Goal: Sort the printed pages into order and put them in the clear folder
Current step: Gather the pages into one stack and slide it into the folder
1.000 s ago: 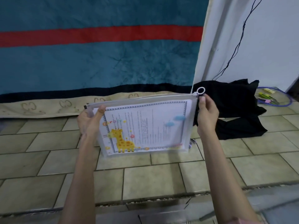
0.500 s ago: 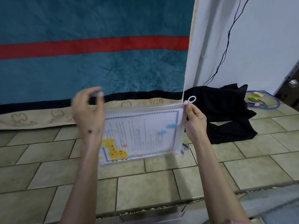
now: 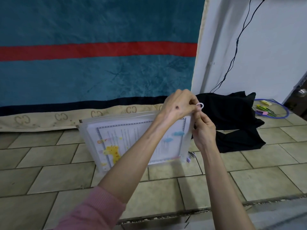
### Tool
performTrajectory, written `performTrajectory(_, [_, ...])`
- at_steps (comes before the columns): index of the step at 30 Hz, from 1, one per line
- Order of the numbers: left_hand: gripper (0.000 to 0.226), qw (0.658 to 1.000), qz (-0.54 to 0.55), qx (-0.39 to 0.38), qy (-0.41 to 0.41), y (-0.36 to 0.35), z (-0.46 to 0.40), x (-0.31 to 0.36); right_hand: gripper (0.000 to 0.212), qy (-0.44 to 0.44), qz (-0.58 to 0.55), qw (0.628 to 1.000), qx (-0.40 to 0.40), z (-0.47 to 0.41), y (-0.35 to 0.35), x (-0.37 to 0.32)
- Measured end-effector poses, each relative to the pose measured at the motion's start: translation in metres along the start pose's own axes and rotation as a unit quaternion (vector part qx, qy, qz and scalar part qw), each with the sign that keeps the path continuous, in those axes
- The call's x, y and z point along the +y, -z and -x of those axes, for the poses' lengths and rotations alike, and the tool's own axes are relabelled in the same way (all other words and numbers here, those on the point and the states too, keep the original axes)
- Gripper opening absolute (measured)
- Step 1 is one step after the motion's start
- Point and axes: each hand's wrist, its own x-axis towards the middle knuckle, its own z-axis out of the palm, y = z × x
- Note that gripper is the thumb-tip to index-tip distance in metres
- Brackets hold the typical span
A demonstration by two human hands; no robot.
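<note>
Blanket (image 3: 99, 72) hangs far left, teal with a red stripe. Your folder (image 3: 89, 128) stands upright on the floor (image 3: 49, 180) in the middle, pages (image 3: 126, 138) already inside, giraffe sheet facing you. Your left hand (image 3: 178, 107) reaches across to the folder's top right corner, fingers curled, pinching the ring pull (image 3: 199, 106). Your right hand (image 3: 203, 130) grips the folder's right edge just below it. Black cloth (image 3: 232, 117) lies right of the folder; cable (image 3: 235, 47) runs down the wall far right.
</note>
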Motion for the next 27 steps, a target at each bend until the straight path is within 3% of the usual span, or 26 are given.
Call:
performTrajectory(6, [0.019, 0.996, -0.053, 0.069, 0.008, 0.011, 0.010, -0.016, 0.013, 0.012, 0.022, 1.000, 0.008, 0.001, -0.005, 0.001])
performTrajectory(9, [0.018, 0.993, -0.051, 0.093, 0.052, 0.025, 0.023, -0.039, 0.021, 0.018, 0.035, 0.999, 0.030, 0.000, -0.003, 0.004])
performTrajectory(15, [0.018, 0.973, -0.066, 0.158, 0.154, 0.074, 0.072, -0.108, 0.019, 0.034, 0.088, 0.995, 0.044, -0.005, 0.004, 0.006])
performTrajectory(20, [0.018, 0.944, 0.023, 0.229, 0.238, 0.111, 0.124, -0.174, 0.021, 0.029, 0.096, 0.994, 0.045, -0.005, 0.004, 0.006])
performTrajectory(27, [0.013, 0.889, 0.179, 0.315, 0.278, 0.103, 0.154, -0.196, 0.035, 0.039, 0.112, 0.992, 0.035, -0.003, 0.003, 0.007])
